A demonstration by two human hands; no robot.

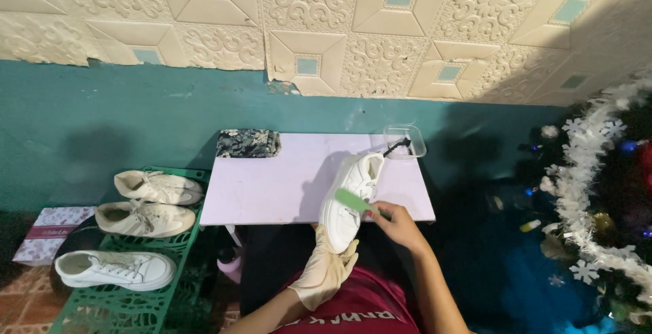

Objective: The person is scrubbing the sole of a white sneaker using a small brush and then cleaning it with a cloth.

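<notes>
Two hands work one white sneaker (350,195) — gloved left hand (328,266) holding, right hand (396,224) gripping green brush (353,203).

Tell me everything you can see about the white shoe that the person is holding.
The shoe is a white low sneaker with white laces and a smooth upper that looks like leather or plastic. It lies at a slant over the near edge of the pale purple table, one end toward the person. The left hand, in a cream glove, grips its near end. The bare right hand holds a green brush against its side.
</notes>
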